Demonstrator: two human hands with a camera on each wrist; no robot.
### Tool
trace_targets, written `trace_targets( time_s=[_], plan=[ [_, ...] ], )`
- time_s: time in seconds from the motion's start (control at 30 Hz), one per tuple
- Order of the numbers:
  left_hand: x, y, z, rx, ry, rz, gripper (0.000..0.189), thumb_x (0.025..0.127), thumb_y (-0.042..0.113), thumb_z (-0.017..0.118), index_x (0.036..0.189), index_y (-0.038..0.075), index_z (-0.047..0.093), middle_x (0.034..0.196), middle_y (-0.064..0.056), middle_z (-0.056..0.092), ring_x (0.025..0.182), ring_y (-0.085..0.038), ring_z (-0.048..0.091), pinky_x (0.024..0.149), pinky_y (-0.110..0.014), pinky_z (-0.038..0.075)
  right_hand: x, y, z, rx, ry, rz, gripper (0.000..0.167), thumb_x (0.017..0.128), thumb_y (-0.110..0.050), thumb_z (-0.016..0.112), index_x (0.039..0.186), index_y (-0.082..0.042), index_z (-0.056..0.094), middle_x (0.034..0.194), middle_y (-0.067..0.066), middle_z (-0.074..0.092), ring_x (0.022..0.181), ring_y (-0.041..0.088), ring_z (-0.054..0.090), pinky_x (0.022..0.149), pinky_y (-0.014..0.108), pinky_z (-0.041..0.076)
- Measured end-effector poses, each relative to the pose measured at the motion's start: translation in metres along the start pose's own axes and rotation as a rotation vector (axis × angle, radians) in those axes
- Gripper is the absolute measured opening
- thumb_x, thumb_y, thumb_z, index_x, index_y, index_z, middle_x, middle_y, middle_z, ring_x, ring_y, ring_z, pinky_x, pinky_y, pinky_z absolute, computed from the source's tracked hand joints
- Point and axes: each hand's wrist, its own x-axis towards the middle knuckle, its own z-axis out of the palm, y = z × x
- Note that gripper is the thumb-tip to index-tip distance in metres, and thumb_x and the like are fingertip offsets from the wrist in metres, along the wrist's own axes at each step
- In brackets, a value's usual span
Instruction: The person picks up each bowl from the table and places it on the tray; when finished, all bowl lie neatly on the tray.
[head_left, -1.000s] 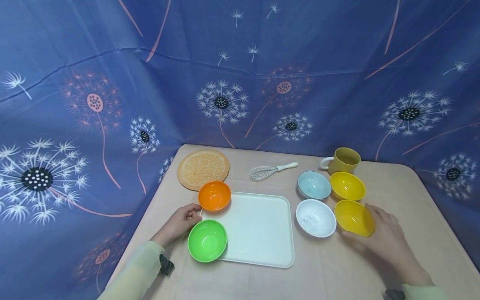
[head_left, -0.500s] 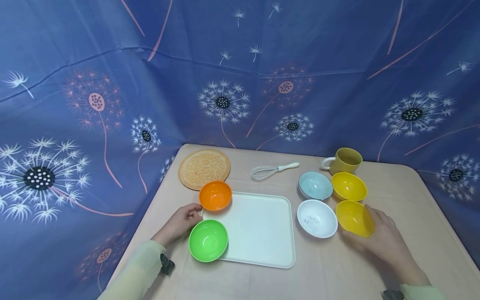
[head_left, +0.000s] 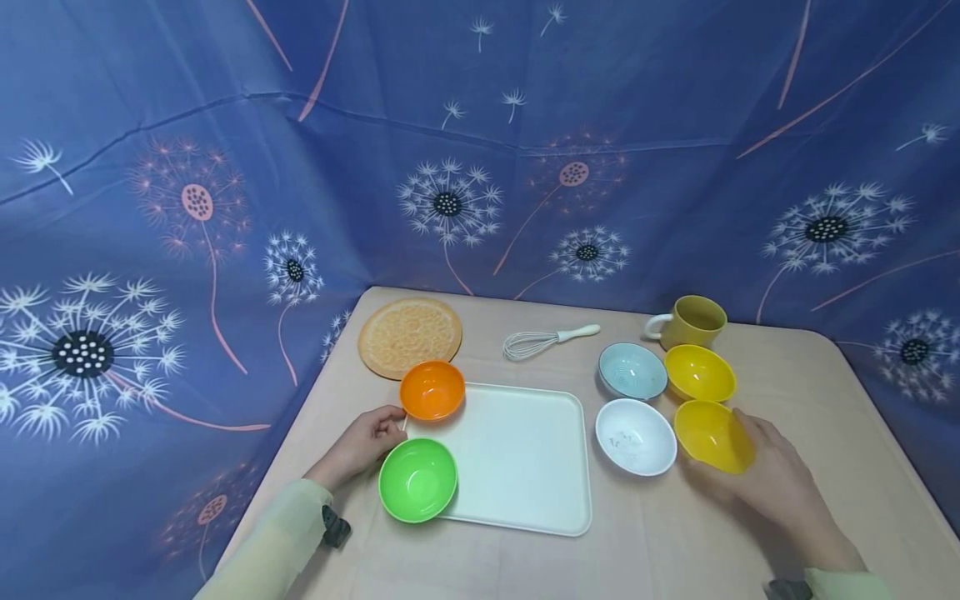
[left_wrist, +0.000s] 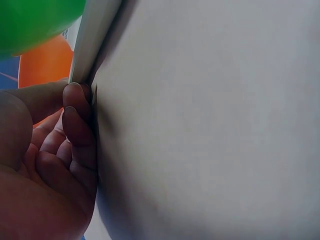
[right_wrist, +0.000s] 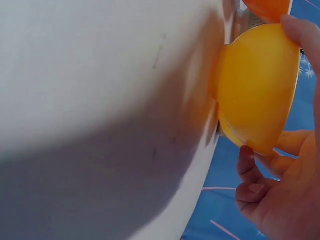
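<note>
My left hand is at the left edge of a white rectangular tray, pinching that edge between thumb and curled fingers. An orange bowl overlaps the tray's far left corner, and a green bowl its near left corner. On the right, my right hand grips the nearer yellow bowl, thumb and fingers on opposite sides of it. The right wrist view shows that yellow bowl from the side, low at the tabletop. A white bowl stands just left of it.
Behind the held bowl stand another yellow bowl, a light blue bowl and a mustard mug with a white handle. A whisk lies beyond the tray. A round pizza-like board lies far left. Patterned blue cloth hangs behind.
</note>
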Motion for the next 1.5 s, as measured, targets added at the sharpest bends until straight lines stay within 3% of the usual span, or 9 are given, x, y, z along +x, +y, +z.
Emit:
trace_targets(
  time_s=[0.27, 0.43, 0.73, 0.93, 1.23, 1.33, 1.5],
  plan=[
    [0.002, -0.003, -0.001, 0.014, 0.003, -0.013, 0.039, 0.100, 0.010, 0.071, 0.137, 0.006, 0.062, 0.084, -0.005, 0.063, 0.069, -0.018, 0.053, 0.059, -0.025, 0.042, 0.000, -0.015, -0.018, 0.023, 0.018, -0.014, 0.131, 0.075, -0.079, 0.077, 0.164, 0.000, 0.020, 0.148, 0.038, 0.033, 0.124, 0.059, 0.038, 0.091, 0.082, 0.035],
    [0.003, -0.004, -0.001, 0.007, -0.002, -0.005, 0.039, 0.100, 0.010, 0.071, 0.137, 0.007, 0.062, 0.084, -0.005, 0.062, 0.069, -0.019, 0.053, 0.059, -0.025, 0.042, 0.002, -0.031, -0.029, 0.043, 0.043, -0.059, 0.123, 0.075, -0.077, 0.077, 0.163, -0.006, 0.030, 0.146, 0.034, 0.038, 0.124, 0.055, 0.041, 0.089, 0.080, 0.037],
    [0.002, -0.007, -0.003, 0.005, -0.015, 0.007, 0.039, 0.100, 0.011, 0.070, 0.137, 0.005, 0.062, 0.084, -0.005, 0.062, 0.069, -0.018, 0.053, 0.059, -0.025, 0.042, 0.008, -0.062, -0.038, 0.069, 0.059, -0.194, 0.123, 0.076, -0.067, 0.085, 0.160, 0.004, 0.029, 0.147, 0.036, 0.039, 0.126, 0.057, 0.040, 0.094, 0.079, 0.035],
    [0.002, -0.007, -0.003, 0.007, -0.017, 0.005, 0.038, 0.101, 0.012, 0.070, 0.137, 0.006, 0.062, 0.085, -0.004, 0.062, 0.070, -0.018, 0.053, 0.060, -0.025, 0.042, 0.015, -0.094, -0.030, 0.087, 0.037, -0.257, 0.119, 0.076, -0.065, 0.085, 0.158, 0.004, 0.033, 0.150, 0.034, 0.038, 0.128, 0.056, 0.042, 0.098, 0.079, 0.033],
    [0.001, -0.004, -0.003, -0.023, -0.034, 0.071, 0.037, 0.101, 0.010, 0.069, 0.136, 0.001, 0.060, 0.084, -0.005, 0.061, 0.068, -0.016, 0.051, 0.058, -0.024, 0.042, 0.027, -0.146, -0.009, 0.084, -0.055, -0.297, 0.124, 0.075, -0.074, 0.080, 0.163, -0.004, 0.029, 0.163, 0.026, 0.028, 0.141, 0.053, 0.034, 0.107, 0.075, 0.029],
    [0.001, -0.003, -0.003, -0.027, -0.032, 0.071, 0.037, 0.101, 0.010, 0.069, 0.136, 0.001, 0.061, 0.084, -0.005, 0.061, 0.068, -0.017, 0.051, 0.058, -0.024, 0.042, 0.031, -0.163, 0.002, 0.080, -0.082, -0.304, 0.125, 0.073, -0.076, 0.080, 0.163, -0.005, 0.030, 0.162, 0.024, 0.031, 0.141, 0.050, 0.037, 0.108, 0.074, 0.032],
    [0.001, -0.002, -0.002, -0.036, -0.024, 0.058, 0.038, 0.100, 0.010, 0.070, 0.136, 0.001, 0.061, 0.085, -0.006, 0.060, 0.070, -0.017, 0.052, 0.059, -0.024, 0.043, 0.035, -0.188, 0.024, 0.115, -0.074, -0.390, 0.121, 0.073, -0.072, 0.083, 0.161, -0.004, 0.035, 0.154, 0.020, 0.043, 0.135, 0.044, 0.046, 0.109, 0.066, 0.036]
  ],
)
